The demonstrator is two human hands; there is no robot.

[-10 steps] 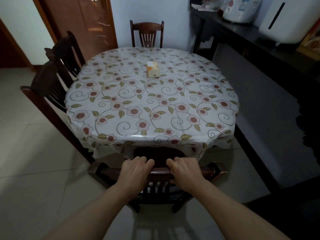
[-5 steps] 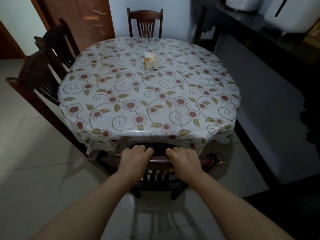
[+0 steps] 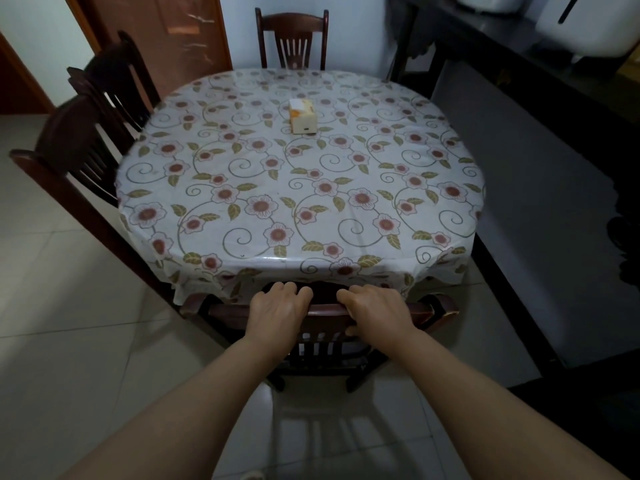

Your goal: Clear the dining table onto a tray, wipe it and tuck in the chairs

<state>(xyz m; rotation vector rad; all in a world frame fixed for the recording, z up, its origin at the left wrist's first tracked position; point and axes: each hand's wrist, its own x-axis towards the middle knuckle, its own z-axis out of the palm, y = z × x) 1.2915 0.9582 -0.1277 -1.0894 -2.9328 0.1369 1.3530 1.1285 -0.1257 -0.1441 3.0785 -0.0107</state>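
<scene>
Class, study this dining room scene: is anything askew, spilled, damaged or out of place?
Little stands out. One small cream and orange tissue box sits alone on the round table's floral plastic tablecloth. No spills show. Both hands grip the near dark wooden chair, its top rail meeting the cloth's hem.

I see pale floor tiles, a white back wall, a brown wooden door at left, and a dark sideboard carrying white appliances at right.

No legible text anywhere.
</scene>
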